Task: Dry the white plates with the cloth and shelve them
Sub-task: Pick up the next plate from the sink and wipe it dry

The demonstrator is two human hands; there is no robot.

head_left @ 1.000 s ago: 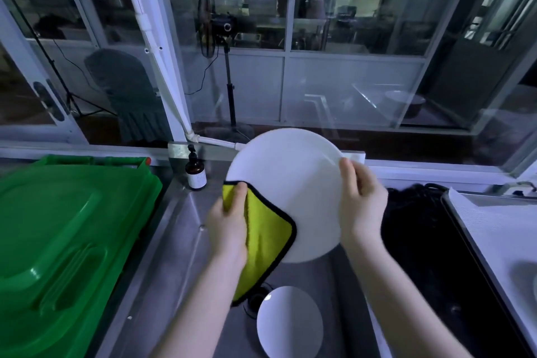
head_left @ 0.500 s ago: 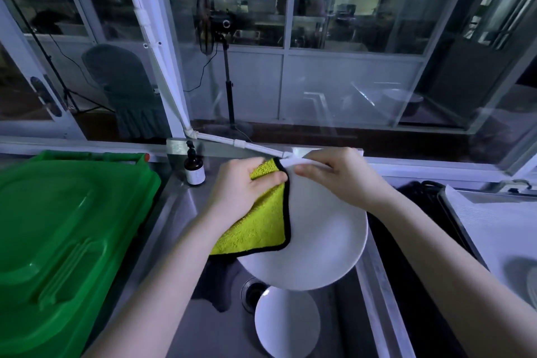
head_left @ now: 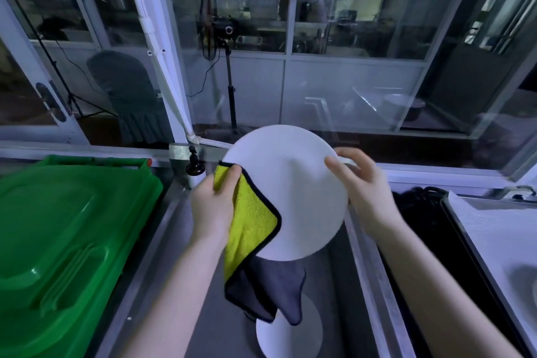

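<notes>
head view shows the white plate (head_left: 290, 192) held upright above the sink (head_left: 343, 285), probably so the two faces can be wiped. the left hand (head_left: 212, 206) pinches the yellow cloth (head_left: 250, 218) over one rim, thumb in front. the right hand (head_left: 363, 192) grips the opposite rim with curled fingers. a second plate (head_left: 290, 337) lies down in the sink.
</notes>
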